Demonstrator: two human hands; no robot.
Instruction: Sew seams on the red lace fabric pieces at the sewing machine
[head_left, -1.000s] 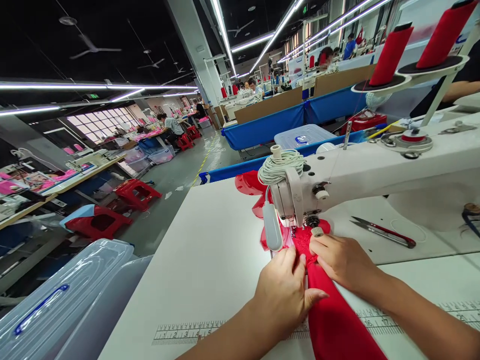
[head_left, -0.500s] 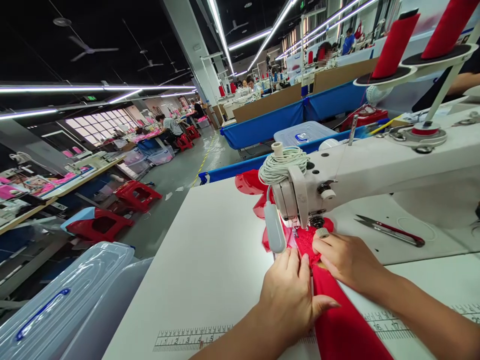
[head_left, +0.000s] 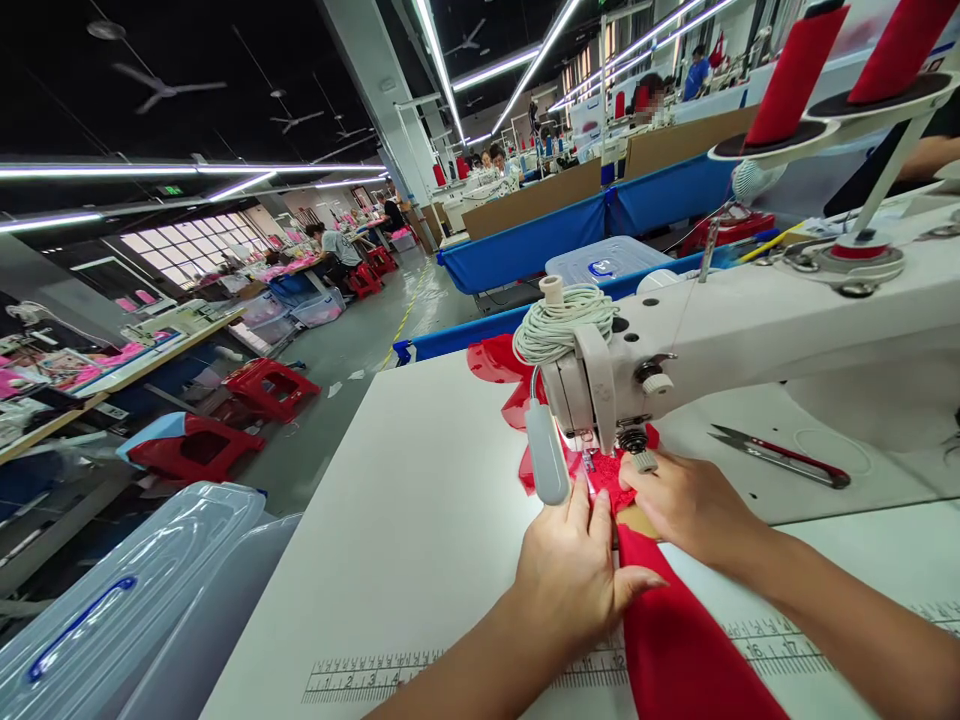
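A white sewing machine stands over the table, with red lace fabric under its presser foot. My left hand lies on the fabric just in front of the foot, fingers stretched forward and thumb spread to the right. Close by on the right, my right hand has its fingers closed on the lace's edge, partly hidden behind a machine knob. A smooth red fabric strip runs from between the hands toward the table's front. A tan patch shows between lace and strip.
Thread snips lie right of my right hand. A grey lamp hangs left of the needle. Red cones of thread stand above the machine. A printed ruler marks the table's front; a lidded plastic bin stands left.
The lace has fed a little farther under the foot, and both hands have shifted slightly forward with it. More of the tan patch shows beside my right hand.
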